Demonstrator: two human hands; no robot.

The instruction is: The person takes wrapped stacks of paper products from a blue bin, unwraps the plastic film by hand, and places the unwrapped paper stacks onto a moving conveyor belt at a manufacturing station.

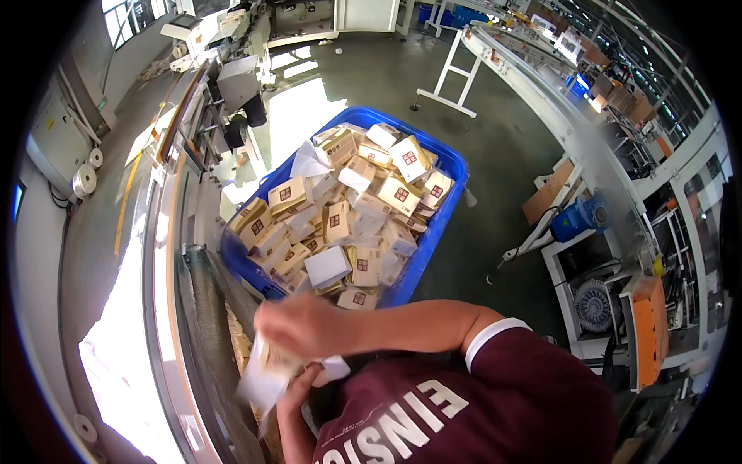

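My left hand (297, 389) is closed around the lower side of a beige-and-white tissue pack (275, 357), its thumb showing at the pack's edge. Loose white sheets or wrapping (261, 385) hang from the pack and are smeared by motion. Across the top of it lies my right hand (297, 323), blurred, with curled fingers; whether it grips the pack or only touches it is hidden. Just beyond both hands stands a blue plastic crate (452, 151), heaped with similar tissue packs (338, 222), some with crumpled clear film or white paper among them.
Along my left runs a long machine frame (164, 309) with a roller (202, 309) beside the crate. A conveyor (533, 93) curves down the right side, with a blue motor (580, 219) and an orange panel (648, 332) beneath. A white stand (456, 77) is on the dark floor behind.
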